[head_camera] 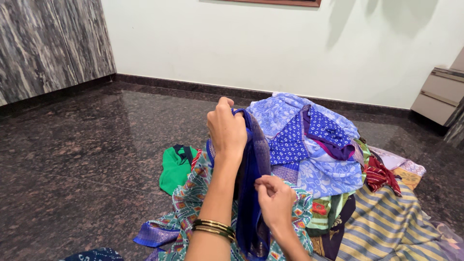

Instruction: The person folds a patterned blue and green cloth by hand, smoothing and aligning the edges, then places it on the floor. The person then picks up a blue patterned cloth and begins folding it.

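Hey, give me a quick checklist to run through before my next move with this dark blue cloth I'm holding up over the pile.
1. Left hand grips the top edge of the dark blue cloth: ok.
2. Right hand pinches the cloth lower down: ok.
3. Cloth hangs free of the clothes pile: not ok, its lower end lies among the fabrics.
4. Cloth is free of twists: cannot tell, folds hide it.
5. Bare granite floor to the left for laying it out: ok.
6. Green garment lies apart from the cloth: ok.
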